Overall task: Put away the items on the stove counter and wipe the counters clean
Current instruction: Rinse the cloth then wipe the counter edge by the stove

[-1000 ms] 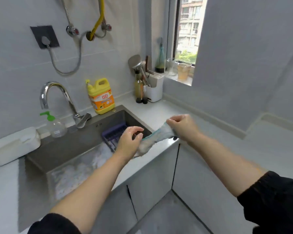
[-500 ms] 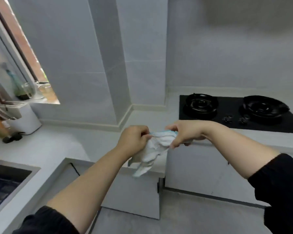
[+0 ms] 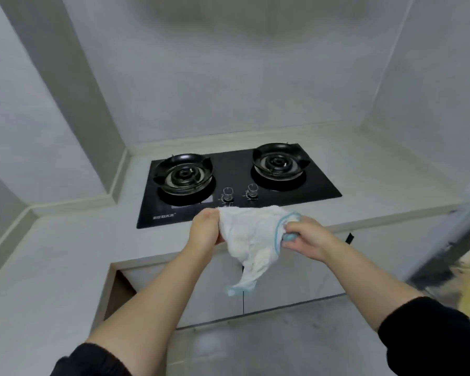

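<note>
- Left hand [image 3: 205, 226]: fingers curled round one bunched end of the cloth, gripping it firmly
- Right hand [image 3: 307, 237]: fingers and thumb pinching the other end, where the blue hem gathers
- Cloth [image 3: 251, 240]: white with light blue edging, crumpled; held in the air between my two hands, over the front edge of the counter and just in front of the hob; one loose corner hangs down before the cabinet doors [image 3: 209, 291]; it touches no surface that I can see
- Hob [image 3: 236, 210]: black glass, set into the counter; left burner [image 3: 185, 175], right burner [image 3: 278, 161], two knobs [image 3: 228, 193] between them toward the front
- Counter [image 3: 73, 240]: pale, running round the hob and off to the corner on my left
- Step in hand, as I judge it: readying the cloth to wipe, not yet wiping
- To do it well: fold the cloth into a flat pad and tuck in the hanging corner, so that it neither drags nor snags on the burner supports
- Stroke: from the back wall toward the front edge, in overlapping passes, one palm pressing flat
- Care: go lightly round the knobs, which I expect would turn if the cloth caught them
</note>
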`<state>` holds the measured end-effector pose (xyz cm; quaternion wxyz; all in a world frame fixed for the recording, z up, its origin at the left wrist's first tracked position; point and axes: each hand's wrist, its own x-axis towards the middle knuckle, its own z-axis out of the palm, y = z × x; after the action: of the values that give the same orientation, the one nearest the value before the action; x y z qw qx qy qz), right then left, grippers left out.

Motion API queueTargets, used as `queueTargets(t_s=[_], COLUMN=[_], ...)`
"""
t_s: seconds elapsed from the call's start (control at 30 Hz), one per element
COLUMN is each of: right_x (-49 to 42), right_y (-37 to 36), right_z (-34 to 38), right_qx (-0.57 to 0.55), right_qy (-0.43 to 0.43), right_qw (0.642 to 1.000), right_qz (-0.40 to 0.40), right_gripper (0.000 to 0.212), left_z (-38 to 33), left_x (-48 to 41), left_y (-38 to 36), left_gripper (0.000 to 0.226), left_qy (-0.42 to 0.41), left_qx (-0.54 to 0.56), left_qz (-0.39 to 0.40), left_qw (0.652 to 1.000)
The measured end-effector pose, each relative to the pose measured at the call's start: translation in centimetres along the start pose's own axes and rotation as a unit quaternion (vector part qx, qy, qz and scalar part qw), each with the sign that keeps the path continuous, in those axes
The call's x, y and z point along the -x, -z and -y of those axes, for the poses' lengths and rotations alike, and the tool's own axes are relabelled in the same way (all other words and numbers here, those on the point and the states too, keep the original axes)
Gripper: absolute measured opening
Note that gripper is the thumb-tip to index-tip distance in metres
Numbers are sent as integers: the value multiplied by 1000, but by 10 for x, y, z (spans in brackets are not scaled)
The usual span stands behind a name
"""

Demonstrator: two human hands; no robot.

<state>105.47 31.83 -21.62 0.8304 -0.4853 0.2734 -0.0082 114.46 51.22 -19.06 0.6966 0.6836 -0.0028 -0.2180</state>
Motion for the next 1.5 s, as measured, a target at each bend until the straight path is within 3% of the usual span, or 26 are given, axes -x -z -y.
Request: queueTargets(t_s=[0.1,0.17,0.23,0.3,0.37,0.47,0.67,0.8,0.87,0.9,0.93,0.97,1.0,1.03,1.1,1.2,1.3,1.4,1.5], right_x=[-42,-56,-70,-84,-94,-97,-84,-98,-116,-128,-140,-151,-162,-175,-204,-243,-275,-318,-386], right_y=[43,53,63,76,96,137,244,321,354,373,388,397,403,407,411,423,449,488,507], right_z=[27,36,48,58,72,104,172,241,260,264,260,250,239,226,194,153,156,196,238], right_qx=[-98,-177,-184,-92,-14,-4,65,91,227,387,564,694,756,775,776,770,783,776,751], right_qy=[10,-2,0,15,40,63,12,59,85,52,11,3,17,39,47,-16,15,34,-6], right_qw=[989,981,982,995,993,975,949,929,895,836,730,620,563,554,583,619,607,604,618], right_qz=[-109,-81,-33,-40,-114,-211,-308,-354,-374,-386,-386,-366,-333,-302,-237,-152,-136,-176,-232], right_gripper=[25,17,24,21,41,51,40,28,51,71,84,86,81,73,61,66,81,67,61], left_z=[-7,-15,-26,-36,-43,-44,-31,-32,-24,-13,0,15,30,44,69,95,113,123,129], left_x=[-41,-71,-105,-133,-153,-180,-213,-231,-246,-255,-264,-271,-277,-281,-289,-302,-323,-346,-363], left_y=[-37,-64,-97,-124,-148,-188,-275,-364,-400,-416,-424,-429,-437,-446,-469,-498,-519,-524,-517], left_gripper=[30,26,22,21,21,20,20,24,15,10,20,31,39,41,41,49,54,57,73], left_qy=[5,-4,0,-7,-43,-43,11,55,10,-42,-102,-158,-199,-226,-237,-233,-227,-203,-219], left_qx=[1,-19,-30,-55,-105,-115,-72,-26,-103,-205,-330,-432,-493,-537,-603,-656,-670,-701,-719], left_qz=[-6,22,56,78,95,112,138,175,185,170,146,128,128,136,165,190,183,167,137], left_qw=[1000,1000,998,995,989,986,988,983,977,963,927,879,837,802,744,693,683,663,646])
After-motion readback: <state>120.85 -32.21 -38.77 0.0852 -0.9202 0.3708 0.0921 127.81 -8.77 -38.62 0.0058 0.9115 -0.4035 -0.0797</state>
